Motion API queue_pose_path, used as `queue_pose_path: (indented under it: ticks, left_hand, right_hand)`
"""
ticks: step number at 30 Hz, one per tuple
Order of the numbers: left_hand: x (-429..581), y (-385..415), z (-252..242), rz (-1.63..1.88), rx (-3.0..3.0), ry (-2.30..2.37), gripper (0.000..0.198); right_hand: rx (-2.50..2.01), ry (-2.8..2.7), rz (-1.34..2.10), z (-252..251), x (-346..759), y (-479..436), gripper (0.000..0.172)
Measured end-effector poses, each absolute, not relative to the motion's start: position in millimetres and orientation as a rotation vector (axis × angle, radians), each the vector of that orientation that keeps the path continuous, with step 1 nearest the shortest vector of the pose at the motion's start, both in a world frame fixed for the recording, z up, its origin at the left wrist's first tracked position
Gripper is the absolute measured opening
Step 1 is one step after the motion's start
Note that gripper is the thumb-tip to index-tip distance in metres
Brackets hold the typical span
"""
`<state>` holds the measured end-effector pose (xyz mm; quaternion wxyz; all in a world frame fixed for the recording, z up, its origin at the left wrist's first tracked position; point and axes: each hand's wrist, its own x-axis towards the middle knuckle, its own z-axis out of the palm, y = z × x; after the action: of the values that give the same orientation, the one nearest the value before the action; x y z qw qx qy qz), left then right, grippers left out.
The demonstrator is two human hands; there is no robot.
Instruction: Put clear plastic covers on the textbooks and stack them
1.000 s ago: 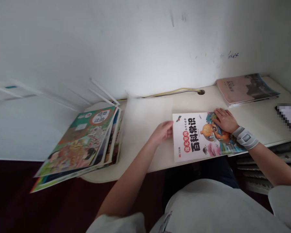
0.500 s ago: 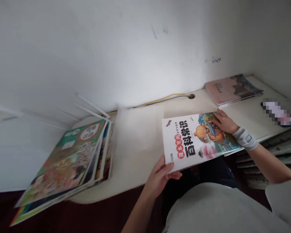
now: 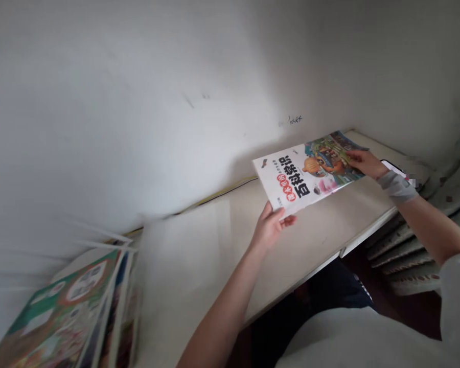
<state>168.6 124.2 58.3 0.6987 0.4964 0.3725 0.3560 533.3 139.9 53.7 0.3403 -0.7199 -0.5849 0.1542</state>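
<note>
Above the desk, the left hand pinched the book at one corner between thumb and fingers, while the right hand laid fingers on it, any grip beneath unclear, so a weak hold there could have let it droop or slip.

White book with black lettering, red discs and an orange, green and pink picture; cream desk; yellow cable; pale grey wristband; white shirt.
</note>
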Motion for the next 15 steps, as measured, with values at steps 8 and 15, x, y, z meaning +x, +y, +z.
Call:
queue_pose_path:
  ticks: [8,15]
  left_hand:
    - [261.8,214.2,33.4,0.617,1.627,1.143,0.026]
    - [295.5,227.4,13.9,0.560,1.965,1.412,0.037]
  right_hand:
    - [-2.116,-1.530,0.350,39.7,616.1,200.4,0.028]
    - [-2.254,-1.576,0.200,27.1,646.2,239.4,0.026]
